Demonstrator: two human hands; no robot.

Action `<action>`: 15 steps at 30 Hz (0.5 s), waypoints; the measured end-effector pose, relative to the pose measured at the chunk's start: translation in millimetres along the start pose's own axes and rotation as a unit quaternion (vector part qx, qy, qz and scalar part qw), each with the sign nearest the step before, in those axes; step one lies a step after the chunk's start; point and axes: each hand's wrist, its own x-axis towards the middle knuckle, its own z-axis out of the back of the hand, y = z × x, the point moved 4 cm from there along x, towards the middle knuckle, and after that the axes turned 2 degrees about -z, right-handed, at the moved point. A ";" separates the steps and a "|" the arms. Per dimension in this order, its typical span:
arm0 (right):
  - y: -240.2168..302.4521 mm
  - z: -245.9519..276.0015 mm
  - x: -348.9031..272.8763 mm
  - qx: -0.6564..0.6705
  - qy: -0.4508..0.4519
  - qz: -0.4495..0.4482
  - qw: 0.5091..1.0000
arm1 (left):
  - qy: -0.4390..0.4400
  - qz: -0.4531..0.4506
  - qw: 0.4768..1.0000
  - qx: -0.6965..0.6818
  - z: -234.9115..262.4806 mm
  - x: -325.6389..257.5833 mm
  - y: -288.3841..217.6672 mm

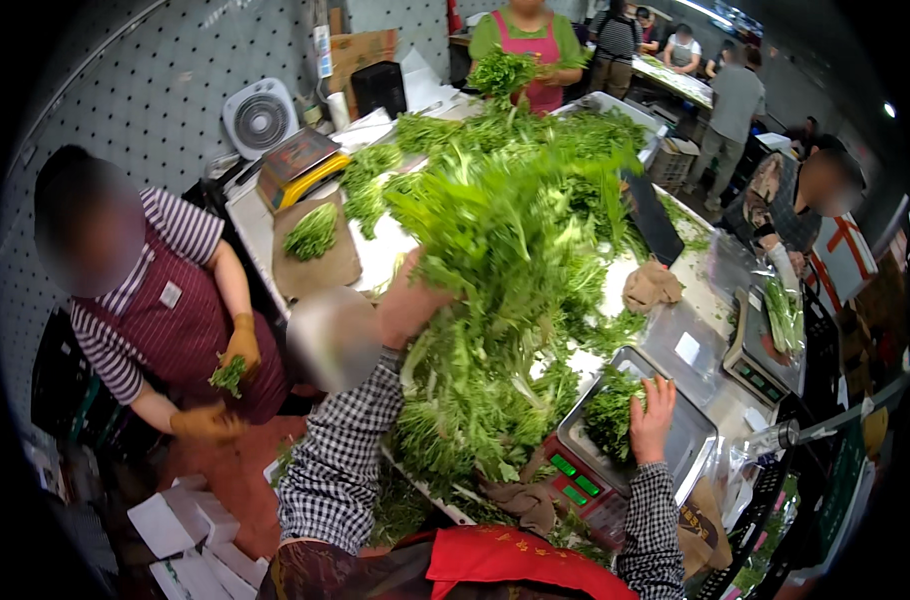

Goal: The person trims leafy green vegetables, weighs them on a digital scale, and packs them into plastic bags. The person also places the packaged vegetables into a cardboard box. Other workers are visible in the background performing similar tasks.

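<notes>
My left hand (pixel 412 302) is raised over the table, closed round the stalk end of a big bunch of long leafy greens (pixel 505 225). The leaves fan out to the right, blurred by motion, and hide most of the fingers. At the lower right, my right hand (pixel 655 418) rests against a smaller bunch of greens (pixel 609 412), its fingers curled along the side. That bunch lies in the metal pan (pixel 689 452) of a red digital scale (pixel 573 482) with a lit green display. Loose greens (pixel 445 430) are heaped beneath my left forearm.
Across the table, a co-worker in a pink apron (pixel 545 50) handles greens. Another in a striped shirt (pixel 180 300) stands at left with gloved hands. A second scale (pixel 750 345), a brown cloth (pixel 652 287), a dark board (pixel 650 220) and a fan (pixel 261 118) are around.
</notes>
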 end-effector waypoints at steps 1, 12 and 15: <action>-1.3 -2.1 1.4 0.000 0.005 0.006 1.000 | -0.020 0.005 1.000 0.003 24.7 -14.3 -1.5; -14.6 -3.9 0.9 -0.009 0.010 0.027 1.000 | -0.216 0.175 0.960 0.019 220.8 -292.5 16.0; -18.6 -8.6 0.4 -0.015 0.016 0.021 1.000 | -0.232 0.238 0.943 0.017 230.7 -357.1 30.3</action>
